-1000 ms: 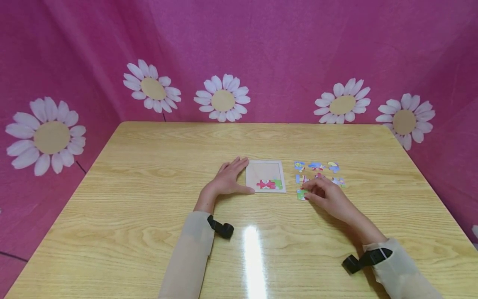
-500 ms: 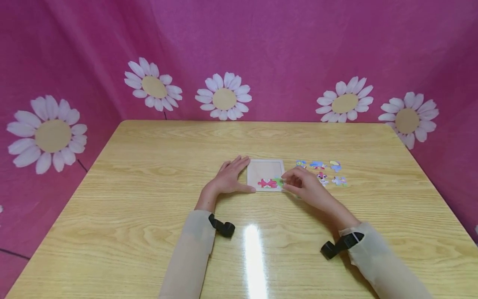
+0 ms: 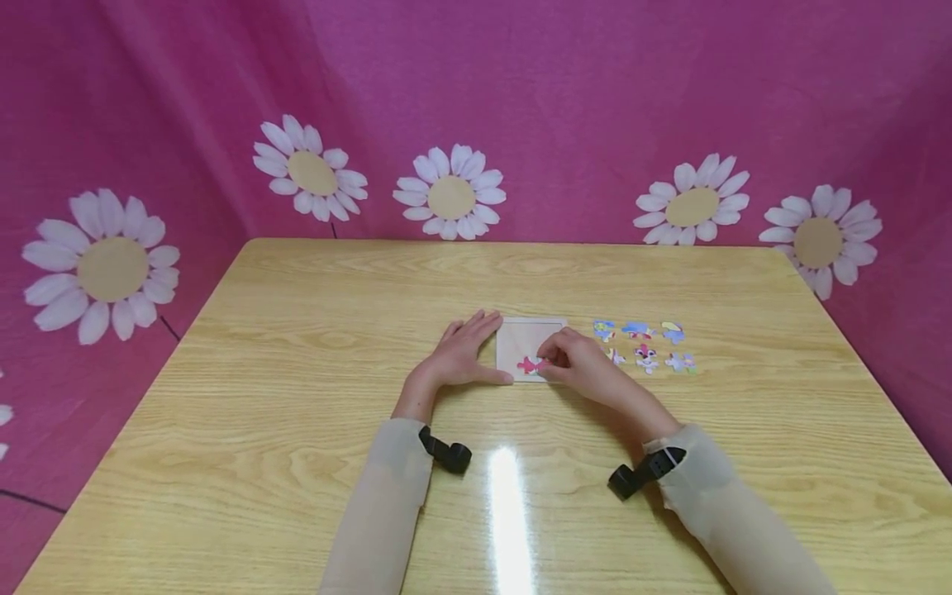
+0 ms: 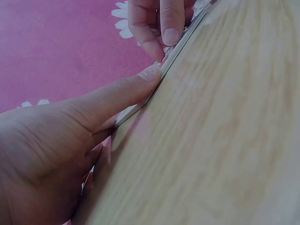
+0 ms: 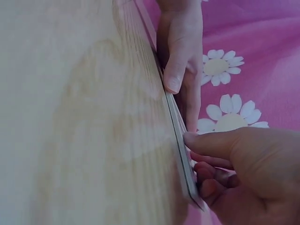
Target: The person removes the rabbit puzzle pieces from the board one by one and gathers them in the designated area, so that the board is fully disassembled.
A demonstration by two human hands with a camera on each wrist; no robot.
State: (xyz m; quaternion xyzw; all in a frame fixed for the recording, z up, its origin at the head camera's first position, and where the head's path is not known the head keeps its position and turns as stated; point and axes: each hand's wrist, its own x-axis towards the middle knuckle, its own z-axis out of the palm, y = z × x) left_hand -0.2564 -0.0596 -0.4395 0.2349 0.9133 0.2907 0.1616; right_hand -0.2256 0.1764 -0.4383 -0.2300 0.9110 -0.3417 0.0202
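My left hand (image 3: 461,354) rests along the left side of a shallow square puzzle tray (image 3: 531,321). Its straight thumb lies at the near edge, and the other fingers reach the far left corner. A red jigsaw piece (image 3: 526,365) lies low in the tray. Right over these pieces, my right hand (image 3: 583,364) has curled fingers and pinches a jigsaw piece, mostly hidden by the fingertips. In the right wrist view, the right thumb (image 5: 213,144) overlaps the tray's edge. The left wrist view shows the left thumb (image 4: 126,91) against that edge.
To the right of the tray, several loose jigsaw pieces (image 3: 645,357) lie in rows on the wooden table (image 3: 297,330). The right forearm partly covers the table beside them. A pink cloth with daisies (image 3: 565,99) hangs behind the table.
My right hand has moved left from the loose jigsaw pieces to above the lower part of the tray, covering the green piece there. My left hand has stayed at the tray's left side.
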